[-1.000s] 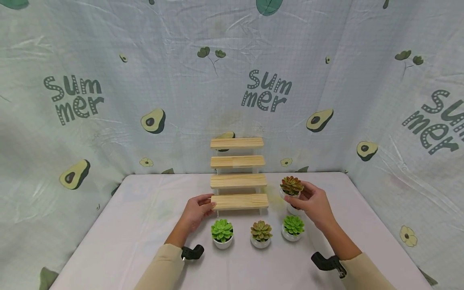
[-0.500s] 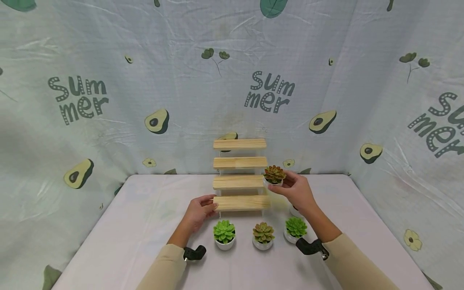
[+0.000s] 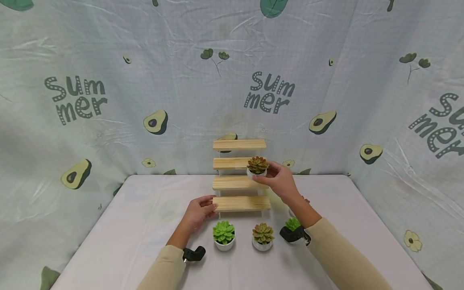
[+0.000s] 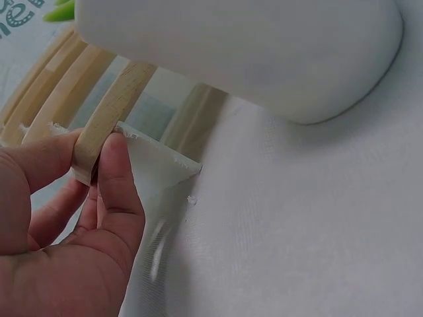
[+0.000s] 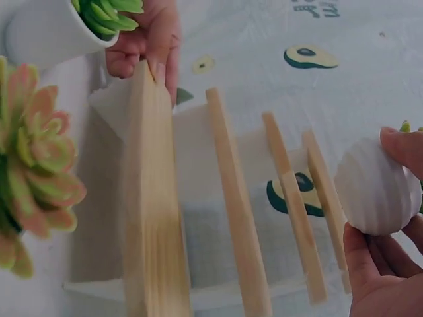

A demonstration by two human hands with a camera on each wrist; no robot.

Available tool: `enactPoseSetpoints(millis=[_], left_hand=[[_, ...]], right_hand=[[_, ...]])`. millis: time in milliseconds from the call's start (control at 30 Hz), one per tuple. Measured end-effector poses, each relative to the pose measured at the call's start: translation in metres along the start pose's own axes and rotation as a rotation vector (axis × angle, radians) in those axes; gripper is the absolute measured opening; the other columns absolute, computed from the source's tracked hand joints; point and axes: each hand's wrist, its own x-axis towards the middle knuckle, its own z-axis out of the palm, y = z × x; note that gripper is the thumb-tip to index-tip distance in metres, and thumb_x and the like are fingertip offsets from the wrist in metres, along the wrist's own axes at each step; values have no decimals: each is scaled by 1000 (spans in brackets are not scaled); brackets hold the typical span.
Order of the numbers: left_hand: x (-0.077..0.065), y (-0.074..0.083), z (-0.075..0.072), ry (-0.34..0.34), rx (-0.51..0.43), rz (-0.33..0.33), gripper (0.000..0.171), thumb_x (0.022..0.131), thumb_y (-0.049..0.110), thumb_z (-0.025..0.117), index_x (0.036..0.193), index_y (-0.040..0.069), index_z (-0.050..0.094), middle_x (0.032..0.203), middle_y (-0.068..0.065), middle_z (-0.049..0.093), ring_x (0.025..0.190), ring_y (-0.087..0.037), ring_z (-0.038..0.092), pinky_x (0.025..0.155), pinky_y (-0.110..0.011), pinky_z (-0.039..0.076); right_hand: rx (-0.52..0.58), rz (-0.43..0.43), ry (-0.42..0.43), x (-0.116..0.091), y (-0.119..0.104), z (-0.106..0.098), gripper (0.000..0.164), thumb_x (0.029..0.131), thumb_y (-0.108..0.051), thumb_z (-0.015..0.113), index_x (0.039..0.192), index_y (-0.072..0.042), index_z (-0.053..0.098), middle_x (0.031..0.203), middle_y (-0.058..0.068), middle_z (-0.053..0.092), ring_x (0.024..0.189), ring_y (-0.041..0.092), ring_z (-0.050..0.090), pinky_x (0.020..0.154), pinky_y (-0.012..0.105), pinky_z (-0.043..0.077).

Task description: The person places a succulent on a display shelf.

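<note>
Left of centre in the head view, the left hand (image 3: 198, 213) pinches the left end of the lowest shelf (image 3: 241, 204) between thumb and fingers. Just below it, in the lower middle, stands a green plant (image 3: 223, 233) in a white pot. The four-tier wooden rack (image 3: 232, 183) rises upright at the centre of the frame. Right of its middle, the red plant (image 3: 257, 166) hangs upright in front of the two middle shelves; whether its pot touches wood I cannot tell. Lower down is a tan plant (image 3: 262, 233). The right hand (image 3: 282, 180), right of centre, grasps the red plant's pot between thumb and fingers. Under that forearm, a second green plant (image 3: 292, 222) and another pot (image 3: 291, 212) show, partly hidden
</note>
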Motion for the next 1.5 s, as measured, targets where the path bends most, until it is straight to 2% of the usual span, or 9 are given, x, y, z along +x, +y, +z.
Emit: enactPoseSetpoints(millis=[100,300,667,1067,1200,1500], left_hand=[[0,1,0,0,-6,7,45,96,-1,67,140,-6,57,113,-15,64,88,-16,66,75,-27,62],[0,1,0,8,3,3,43,97,1,67,139,-4,58,114,-15,65,89,-16,67,77,-29,63],[0,2,-1,-3,-5,6,44,97,1,67,139,-5,58,115,-17,66,90,-16,68,78,-31,63],[2,0,-1,-4,-11,-18,43,97,0,67,139,-4,58,115,-16,64,92,-18,67,77,-29,63],[3,0,-1,2,-12,-25,43,97,0,67,139,-3,59,115,-16,64,92,-18,67,77,-29,63],[1,1,0,3,-5,-26,42,97,1,67,139,-2,59,116,-16,64,93,-18,67,78,-29,63]], right_hand=[[15,-27,-18,9,-4,6,71,83,-21,87,145,-7,56,132,17,66,112,19,69,86,22,60],[40,-62,-42,27,-8,16,61,83,-21,88,138,-9,63,128,18,69,109,21,72,85,25,62],[5,-48,-41,55,-14,34,61,82,-27,89,136,-13,65,126,13,70,108,22,70,86,30,61],[-76,-56,28,85,-22,51,51,79,-32,90,123,-11,73,114,10,74,100,20,70,78,26,58],[-91,-68,39,93,-27,53,52,80,-33,89,125,-12,72,115,8,74,100,20,68,80,28,58],[-86,-57,54,109,-34,58,56,82,-31,88,131,-12,69,123,8,71,112,24,66,96,42,57]])
